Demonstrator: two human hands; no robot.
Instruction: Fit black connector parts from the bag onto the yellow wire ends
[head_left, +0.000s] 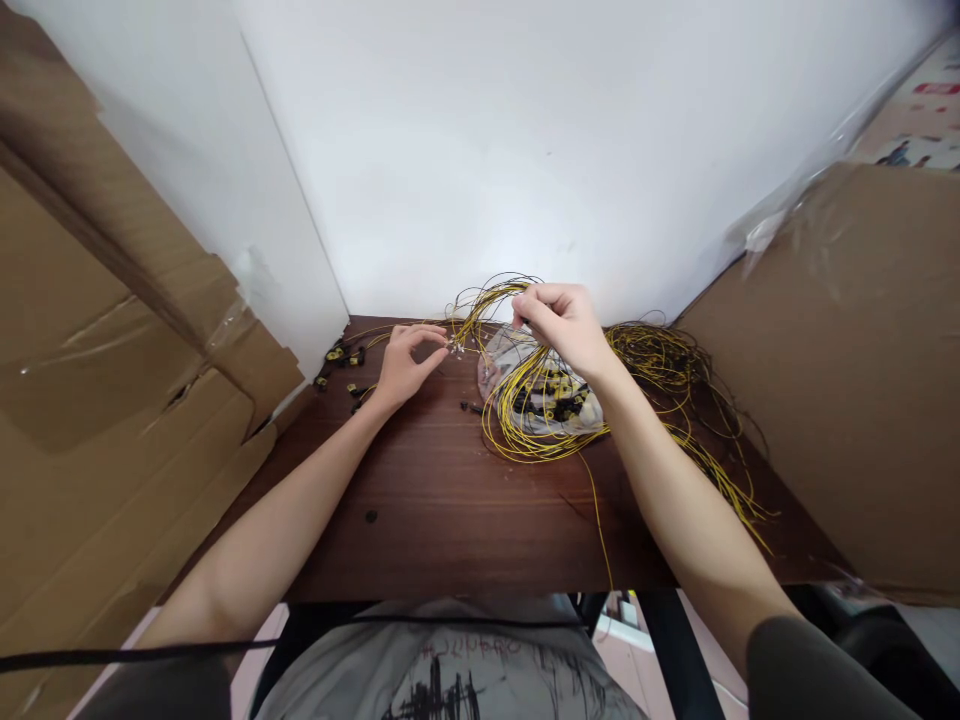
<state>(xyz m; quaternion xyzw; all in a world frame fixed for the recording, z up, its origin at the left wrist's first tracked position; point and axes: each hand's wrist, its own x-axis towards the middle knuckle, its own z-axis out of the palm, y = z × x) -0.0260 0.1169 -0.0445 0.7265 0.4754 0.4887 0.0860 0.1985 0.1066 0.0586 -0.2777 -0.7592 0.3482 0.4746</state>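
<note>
My left hand (411,365) is bent into a pinch, thumb and forefinger meeting at the white-tipped wire ends (457,348) of a yellow and black bundle. My right hand (561,318) is closed in a pinch above the bundle. A small dark bit shows at its fingertips, too small to name. Below it, looped yellow wires (517,440) lie around a clear plastic bag (592,412) that holds several black and yellow parts. More thin wires (487,295) arch up between the hands.
Several black and yellow parts (341,355) lie at the back left of the brown table (420,540). A tangled wire heap (660,360) is at the right. Cardboard (112,400) stands on the left, and a cardboard box (847,380) on the right. A small dark disc (371,517) lies near the front.
</note>
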